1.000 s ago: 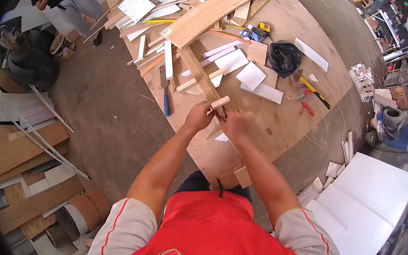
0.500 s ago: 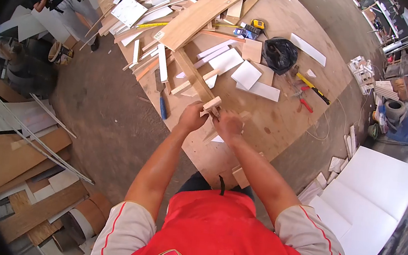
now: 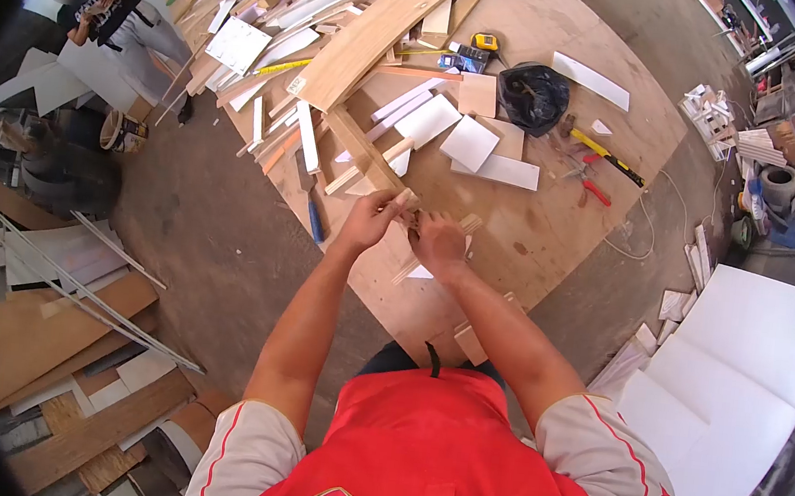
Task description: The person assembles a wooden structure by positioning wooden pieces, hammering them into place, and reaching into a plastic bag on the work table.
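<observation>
My left hand [image 3: 368, 220] is closed with thumb and fingers around a small pale wooden block [image 3: 408, 199] above the near part of the table. Close beside it, my right hand [image 3: 440, 243] has its fingers curled in against the same piece; its fingertips are partly hidden. A long wooden strip [image 3: 369, 153] runs from the pile down to the block, and I cannot tell whether the two are joined. Short wood pieces [image 3: 469, 225] lie just beyond and under my right hand.
The plywood table [image 3: 554, 235] bears white boards [image 3: 469, 143], a black plastic bag [image 3: 532, 98], red-handled pliers [image 3: 595, 191], a yellow tool [image 3: 606, 158], a tape measure [image 3: 483, 42] and a blue-handled tool [image 3: 314, 217]. Offcuts [image 3: 284, 33] pile up at the far left. A person [image 3: 117, 15] stands beyond.
My left thumb and fingers now cover more of the block, which showed more fully between my hands before. My right hand stays close beside it. The view has shifted slightly.
</observation>
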A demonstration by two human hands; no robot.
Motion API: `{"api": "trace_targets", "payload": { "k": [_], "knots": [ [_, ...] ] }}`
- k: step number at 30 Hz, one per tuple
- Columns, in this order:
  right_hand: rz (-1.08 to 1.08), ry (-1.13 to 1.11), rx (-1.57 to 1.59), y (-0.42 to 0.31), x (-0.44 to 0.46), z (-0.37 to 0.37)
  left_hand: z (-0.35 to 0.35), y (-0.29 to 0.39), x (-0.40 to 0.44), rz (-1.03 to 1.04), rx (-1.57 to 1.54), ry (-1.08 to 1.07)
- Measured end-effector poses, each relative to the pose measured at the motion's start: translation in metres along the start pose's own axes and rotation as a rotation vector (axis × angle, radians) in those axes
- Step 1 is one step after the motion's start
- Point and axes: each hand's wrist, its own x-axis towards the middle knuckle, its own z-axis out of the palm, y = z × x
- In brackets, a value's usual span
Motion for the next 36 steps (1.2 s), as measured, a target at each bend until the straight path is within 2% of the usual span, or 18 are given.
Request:
{"api": "trace_targets", "payload": {
  "k": [1,4,7,10,13,17,19,22,26,29,32,36],
  "knots": [
    [0.001,0.008,0.017,-0.001,0.0,-0.002,-0.002,-0.006,0.0,0.0,0.038,0.021],
    [0.036,-0.031,0.104,-0.004,0.003,-0.019,-0.009,-0.019,-0.004,-0.044,-0.24,0.178],
    [0.063,0.019,0.337,-0.018,0.008,-0.048,-0.017,-0.007,-0.014,0.056,-0.385,0.168],
    [0.149,-0.159,0.488,-0.032,0.018,-0.084,-0.016,0.009,-0.023,0.059,-0.357,0.133],
    [0.242,-0.22,0.673,-0.044,0.018,-0.106,-0.01,0.017,-0.029,0.066,-0.381,0.108],
    [0.025,-0.081,0.547,-0.055,0.015,-0.122,0.0,-0.013,-0.019,0.056,-0.539,0.098],
    [-0.138,0.036,0.505,-0.06,0.014,-0.125,0.004,0.01,-0.028,0.053,-0.615,0.079],
    [-0.054,0.066,0.436,-0.082,0.005,-0.139,0.025,0.07,-0.054,0.143,-0.821,0.075],
    [-0.111,0.22,0.283,-0.094,-0.002,-0.127,0.038,0.063,-0.054,0.32,-0.961,0.139],
    [-0.149,0.29,0.273,-0.104,-0.003,-0.131,0.049,0.072,-0.059,0.244,-0.951,0.373],
    [-0.201,0.346,0.294,-0.108,-0.005,-0.131,0.051,0.076,-0.068,0.324,-0.891,0.321],
    [-0.219,0.302,0.324,-0.108,-0.008,-0.132,0.057,0.079,-0.071,0.259,-0.915,0.431]
  ]
}}
